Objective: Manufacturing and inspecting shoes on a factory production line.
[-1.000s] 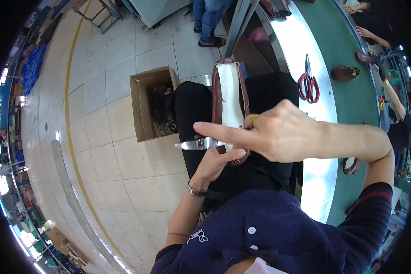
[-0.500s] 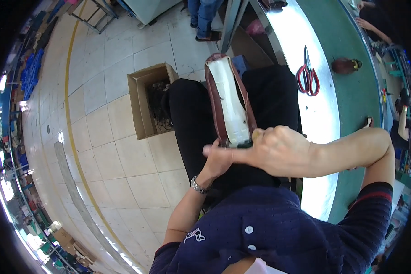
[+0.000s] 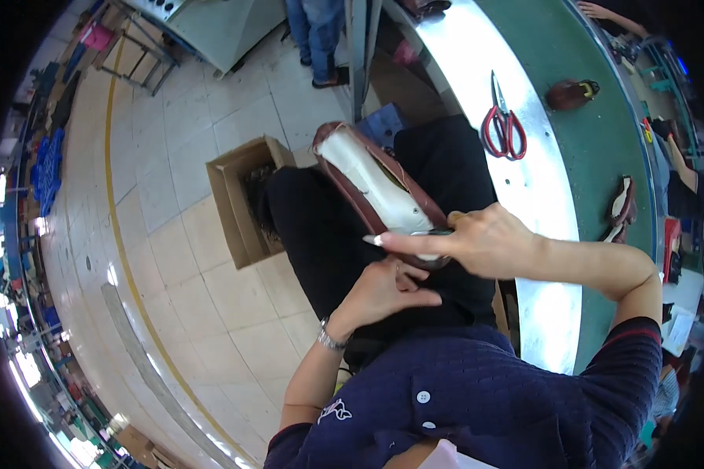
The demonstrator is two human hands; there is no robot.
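Seemingly tool work at the near end of a brown shoe [image 3: 371, 184].
A cardboard box [image 3: 231, 213] stands left of both hands; the left hand [image 3: 379, 293] curls by the shoe's near end, whether gripping I cannot tell; the shoe lies on the lap [image 3: 309, 234] ahead; the right hand [image 3: 489, 244] is clamped on a bladed tool [image 3: 438, 232]; scissors [image 3: 503, 112] lie to its right. The next move likely calls for steadying the shoe.

Red-handled scissors [image 3: 504, 112] on shiny bench [image 3: 541, 207]
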